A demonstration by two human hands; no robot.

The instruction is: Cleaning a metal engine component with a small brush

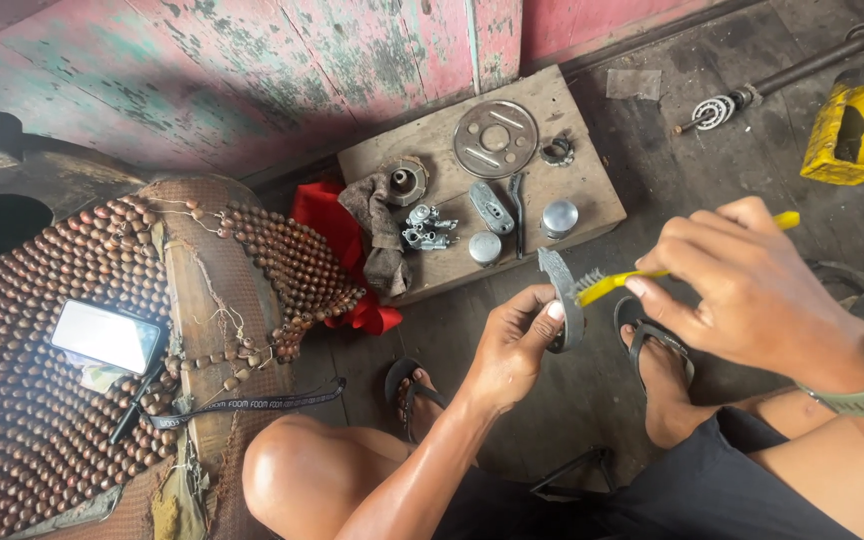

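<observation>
My left hand [514, 335] holds a curved grey metal part [563, 300] upright by its edge. My right hand [747, 290], with a green watch at the wrist, grips a yellow-handled wire brush [620, 283] whose bristles touch the top of that part. Both hands are above my knees and my sandalled feet on the dark floor. Just beyond the hands lies a wooden board [592, 190] carrying a round metal disc [495, 139], small metal caps, a carburettor-like piece [425, 228] and a dirty rag [380, 230].
A red cloth [324, 215] lies left of the board. A wooden-bead seat cover [42, 400] with a phone [105, 336] and a lanyard is at the left. A yellow block [849, 130], a shaft with bearing [722, 108] and a peeling pink wall [252, 60] are at the back.
</observation>
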